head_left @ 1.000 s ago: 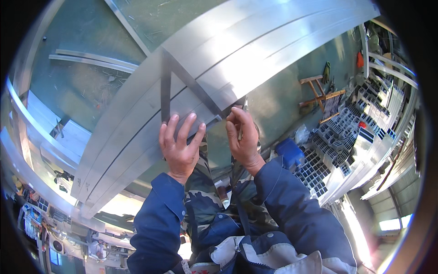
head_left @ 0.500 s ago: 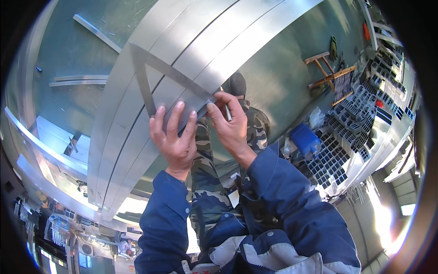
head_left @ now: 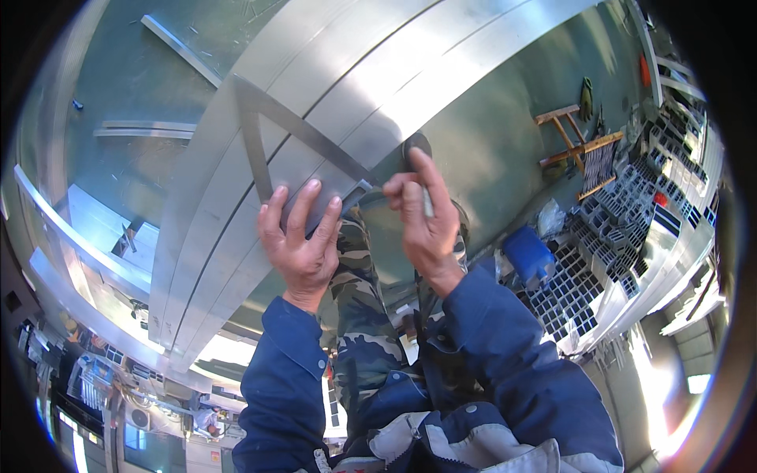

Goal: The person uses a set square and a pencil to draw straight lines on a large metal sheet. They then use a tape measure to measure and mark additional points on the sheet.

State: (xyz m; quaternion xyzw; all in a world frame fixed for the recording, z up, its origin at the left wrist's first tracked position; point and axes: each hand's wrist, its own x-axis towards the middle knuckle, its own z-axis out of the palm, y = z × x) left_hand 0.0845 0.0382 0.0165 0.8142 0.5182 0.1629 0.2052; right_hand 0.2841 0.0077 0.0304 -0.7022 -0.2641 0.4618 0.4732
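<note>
The left hand (head_left: 302, 240) lies flat, fingers spread wide, on the lower part of a metal triangular square (head_left: 272, 146), pressing it against the long aluminium profiles (head_left: 371, 75) that run from the lower left to the upper right of the frame. The right hand (head_left: 426, 221) is closed narrowly around a thin pencil-like marking tool (head_left: 426, 201), with its tip area at the lower right corner of the square, near the profile edge.

Compared with one second ago, the square sits higher and further left in the frame, and both hands have come closer to the frame centre. The right hand has moved from the top of the square's diagonal to its lower end. Judgement: the square is now seated and the marking stroke is at or near its end.

Edges: the square's vertical leg crosses the profile ribs; its diagonal runs down to the right hand. The near edge of the profiles passes just under both hands, above the camouflage trousers (head_left: 363, 315).

Open room: bare green floor (head_left: 489, 150) lies right of the profiles. Further right, a blue container (head_left: 527, 256), stacked hollow sections (head_left: 599, 268) and a wooden trestle (head_left: 572, 134) limit movement. A loose metal strip (head_left: 180, 49) lies at the upper left.
</note>
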